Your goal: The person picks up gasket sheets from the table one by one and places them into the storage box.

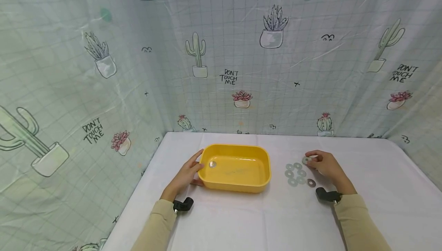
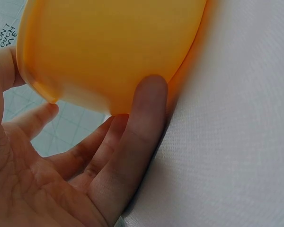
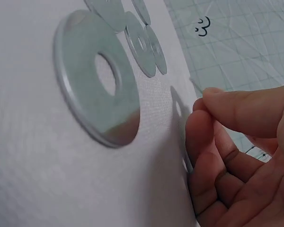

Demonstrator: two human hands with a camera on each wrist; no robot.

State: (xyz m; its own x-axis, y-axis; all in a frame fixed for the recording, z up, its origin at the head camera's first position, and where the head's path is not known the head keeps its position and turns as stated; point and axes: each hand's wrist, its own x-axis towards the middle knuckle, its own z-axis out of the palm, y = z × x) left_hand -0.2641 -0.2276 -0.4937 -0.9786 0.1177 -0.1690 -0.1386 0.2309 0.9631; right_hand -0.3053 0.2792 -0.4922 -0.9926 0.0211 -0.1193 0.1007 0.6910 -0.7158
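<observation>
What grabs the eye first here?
The bright yellow tub at mid-table, with one washer lying inside it and the left hand resting against its left wall. Right of the tub, a cluster of metal washers lies on the white cloth, where the right hand pinches another washer.

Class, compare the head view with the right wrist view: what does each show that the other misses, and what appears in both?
Only the head view shows the yellow tub with one washer inside, and the left hand resting against the tub's side.

Only the right wrist view shows, close up, the edge of the pinched washer between the fingertips.

Both show the right hand, the loose washers and the white tablecloth.
</observation>
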